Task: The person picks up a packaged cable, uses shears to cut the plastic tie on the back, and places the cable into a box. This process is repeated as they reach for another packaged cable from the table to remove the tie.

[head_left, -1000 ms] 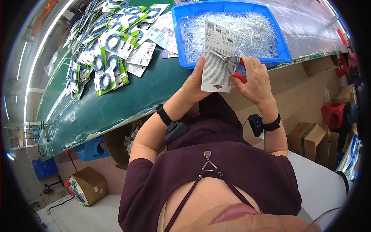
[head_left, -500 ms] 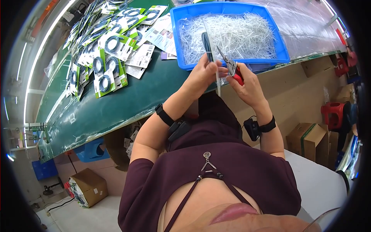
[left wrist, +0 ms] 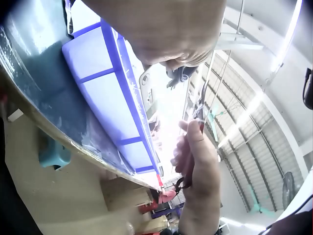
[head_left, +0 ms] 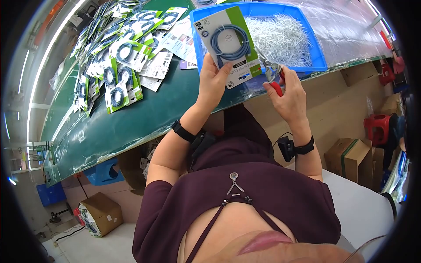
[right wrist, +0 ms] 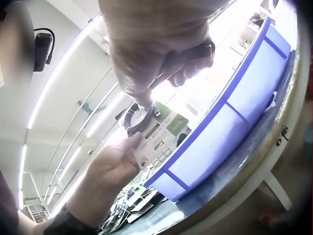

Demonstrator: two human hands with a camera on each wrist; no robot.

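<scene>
My left hand [head_left: 213, 83] holds a carded cable pack [head_left: 228, 43], front side up, showing a coiled blue cable on a white and green card. It is raised over the near left corner of the blue bin [head_left: 316, 48]. My right hand [head_left: 287, 94] grips red-handled snips [head_left: 272, 72] just right of the card, blades pointing up toward its edge. The right wrist view shows the card [right wrist: 156, 132] pinched by the left hand [right wrist: 110, 169]. In the left wrist view the right hand [left wrist: 195, 156] with the snips sits beside the bin wall [left wrist: 124, 93].
The blue bin holds a heap of cut white plastic ties [head_left: 283, 33]. Several more cable packs [head_left: 118, 57] lie scattered over the green table [head_left: 131, 114] at left. Cardboard boxes [head_left: 351, 155], a red stool [head_left: 379, 127] and a blue crate [head_left: 103, 168] stand on the floor.
The left hand has turned the card from its white printed back, through edge-on, to its front with the blue cable, and lifted it. The snips stayed close at its right.
</scene>
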